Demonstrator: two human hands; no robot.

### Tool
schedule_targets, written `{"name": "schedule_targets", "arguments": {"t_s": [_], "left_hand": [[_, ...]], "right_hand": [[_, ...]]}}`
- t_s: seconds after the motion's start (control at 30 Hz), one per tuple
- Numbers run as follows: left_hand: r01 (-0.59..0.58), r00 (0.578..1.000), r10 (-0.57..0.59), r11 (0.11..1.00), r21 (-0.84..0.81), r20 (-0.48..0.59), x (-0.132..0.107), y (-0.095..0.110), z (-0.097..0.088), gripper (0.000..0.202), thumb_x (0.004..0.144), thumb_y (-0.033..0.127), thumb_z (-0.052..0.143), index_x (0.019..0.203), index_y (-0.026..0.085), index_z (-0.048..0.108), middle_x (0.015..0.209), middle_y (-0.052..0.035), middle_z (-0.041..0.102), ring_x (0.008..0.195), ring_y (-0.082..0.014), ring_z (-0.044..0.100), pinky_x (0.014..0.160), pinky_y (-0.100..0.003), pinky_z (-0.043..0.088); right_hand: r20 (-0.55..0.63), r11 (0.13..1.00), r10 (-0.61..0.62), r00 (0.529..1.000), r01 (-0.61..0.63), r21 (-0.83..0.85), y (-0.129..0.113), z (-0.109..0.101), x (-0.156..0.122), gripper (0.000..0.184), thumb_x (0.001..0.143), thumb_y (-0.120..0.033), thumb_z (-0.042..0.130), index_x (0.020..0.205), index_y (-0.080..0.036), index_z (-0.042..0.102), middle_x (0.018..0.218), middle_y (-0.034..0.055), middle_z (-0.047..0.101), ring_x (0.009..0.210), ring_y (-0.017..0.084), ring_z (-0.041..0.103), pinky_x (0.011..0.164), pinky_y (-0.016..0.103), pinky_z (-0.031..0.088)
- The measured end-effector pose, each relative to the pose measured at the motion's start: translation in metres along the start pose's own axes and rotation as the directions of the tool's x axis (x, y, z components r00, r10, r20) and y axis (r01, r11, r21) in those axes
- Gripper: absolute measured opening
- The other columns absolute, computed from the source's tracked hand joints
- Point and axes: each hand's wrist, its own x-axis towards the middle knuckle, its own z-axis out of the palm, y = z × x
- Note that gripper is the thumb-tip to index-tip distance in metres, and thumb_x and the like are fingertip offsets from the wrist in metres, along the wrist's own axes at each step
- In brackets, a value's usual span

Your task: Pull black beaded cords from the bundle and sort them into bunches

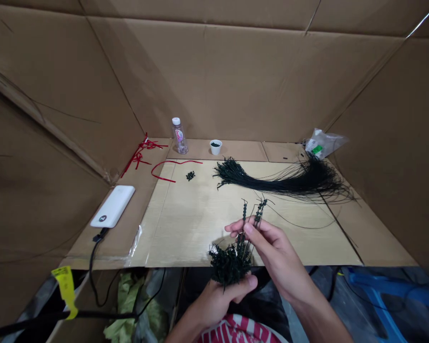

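Note:
My left hand (223, 297) is closed around a thick bundle of dark beaded strands (230, 267) at the table's front edge, its bushy ends sticking up above the thumb. Just above the bundle, my right hand (277, 245) pinches a few beaded strands (259, 209) between thumb and fingers. Small dark beads show in rows on their upright tips. Whether these strands are part of the bundle, I cannot tell. Farther back lies a large sheaf of dark thin strands (271, 183), its beaded ends toward the left and loose ends fanned out to the right.
Behind are a bottle (179, 136), a white cup of dark bits (216, 147) and a plastic bag (323, 143). A small bead pile (190, 176) and red ribbon (157, 171) lie left. A cabled white power bank (113, 206) sits farther left. Cardboard walls (214, 76) enclose the table.

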Motion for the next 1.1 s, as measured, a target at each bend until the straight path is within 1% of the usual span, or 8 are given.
{"name": "schedule_targets", "arguments": {"t_s": [0.1, 0.2, 0.27, 0.4, 0.6, 0.77, 0.97, 1.1], "left_hand": [[0.012, 1.0, -0.012, 1.0, 0.009, -0.005, -0.002, 0.001, 0.0, 0.069, 0.086, 0.08, 0.075, 0.063, 0.023, 0.043, 0.064, 0.0042, 0.039, 0.066, -0.0152, 0.035, 0.069, -0.035, 0.026], [0.021, 0.999, -0.021, 1.0, 0.007, -0.025, -0.002, 0.0, -0.001, 0.07, 0.083, 0.082, 0.076, 0.063, 0.023, 0.043, 0.064, 0.0045, 0.039, 0.066, -0.0149, 0.034, 0.068, -0.035, 0.026], [0.022, 0.999, -0.022, 1.0, 0.01, -0.024, -0.002, -0.001, -0.002, 0.07, 0.083, 0.081, 0.077, 0.063, 0.023, 0.044, 0.064, 0.0045, 0.039, 0.066, -0.0148, 0.034, 0.068, -0.035, 0.027], [0.004, 1.0, -0.004, 1.0, -0.001, -0.006, 0.0, 0.0, -0.002, 0.069, 0.086, 0.079, 0.076, 0.062, 0.023, 0.043, 0.063, 0.0043, 0.039, 0.065, -0.0148, 0.034, 0.068, -0.035, 0.027], [-0.016, 1.0, 0.016, 0.999, -0.035, -0.002, 0.001, 0.001, 0.0, 0.067, 0.088, 0.075, 0.077, 0.064, 0.023, 0.043, 0.064, 0.004, 0.038, 0.066, -0.0146, 0.034, 0.067, -0.035, 0.025], [-0.014, 1.0, 0.013, 0.998, -0.053, -0.003, 0.001, 0.002, 0.002, 0.065, 0.089, 0.073, 0.077, 0.065, 0.023, 0.043, 0.064, 0.0045, 0.037, 0.065, -0.0143, 0.032, 0.067, -0.035, 0.025], [-0.024, 1.0, 0.026, 0.998, -0.065, 0.018, 0.003, 0.002, 0.003, 0.065, 0.09, 0.072, 0.077, 0.064, 0.023, 0.042, 0.064, 0.0043, 0.037, 0.065, -0.0142, 0.032, 0.067, -0.035, 0.025], [-0.012, 1.0, 0.013, 0.998, -0.069, 0.013, 0.002, -0.001, 0.004, 0.067, 0.09, 0.074, 0.076, 0.063, 0.023, 0.041, 0.064, 0.0044, 0.036, 0.066, -0.0145, 0.031, 0.068, -0.036, 0.024]], "right_hand": [[0.031, 0.997, 0.069, 0.997, -0.068, -0.03, -0.001, -0.002, -0.003, 0.033, 0.104, -0.057, 0.073, 0.113, -0.028, 0.083, 0.12, 0.0044, 0.083, 0.117, 0.023, 0.073, 0.106, 0.035, 0.055], [0.092, 0.985, 0.149, 0.985, -0.14, -0.097, -0.002, -0.006, -0.007, 0.037, 0.1, -0.059, 0.077, 0.113, -0.025, 0.083, 0.121, 0.0072, 0.083, 0.119, 0.026, 0.074, 0.105, 0.036, 0.056], [0.101, 0.981, 0.166, 0.981, -0.155, -0.113, -0.003, -0.007, -0.008, 0.037, 0.099, -0.058, 0.079, 0.109, -0.023, 0.083, 0.119, 0.0083, 0.084, 0.117, 0.027, 0.075, 0.102, 0.037, 0.058], [0.096, 0.987, 0.122, 0.988, -0.111, -0.113, -0.004, -0.005, -0.005, 0.031, 0.1, -0.054, 0.078, 0.1, -0.024, 0.086, 0.117, 0.0071, 0.086, 0.114, 0.027, 0.077, 0.102, 0.037, 0.059], [0.041, 0.988, 0.042, 0.998, -0.036, -0.149, -0.006, -0.003, -0.003, 0.033, 0.104, -0.054, 0.073, 0.104, -0.024, 0.087, 0.116, 0.0072, 0.087, 0.117, 0.028, 0.078, 0.105, 0.037, 0.057], [0.032, 0.977, 0.003, 0.999, 0.004, -0.213, -0.008, 0.002, -0.006, 0.039, 0.111, -0.053, 0.06, 0.104, -0.022, 0.083, 0.11, 0.0065, 0.086, 0.111, 0.025, 0.077, 0.101, 0.034, 0.056], [0.024, 0.95, -0.042, 0.999, 0.047, -0.309, -0.01, 0.004, -0.006, 0.044, 0.114, -0.055, 0.052, 0.099, -0.022, 0.077, 0.118, 0.0098, 0.086, 0.118, 0.03, 0.077, 0.104, 0.037, 0.052], [0.012, 0.945, -0.11, 0.994, 0.108, -0.309, -0.014, 0.004, -0.007, 0.041, 0.117, -0.053, 0.047, 0.095, -0.026, 0.069, 0.122, 0.0063, 0.085, 0.118, 0.028, 0.075, 0.102, 0.035, 0.05]]}}
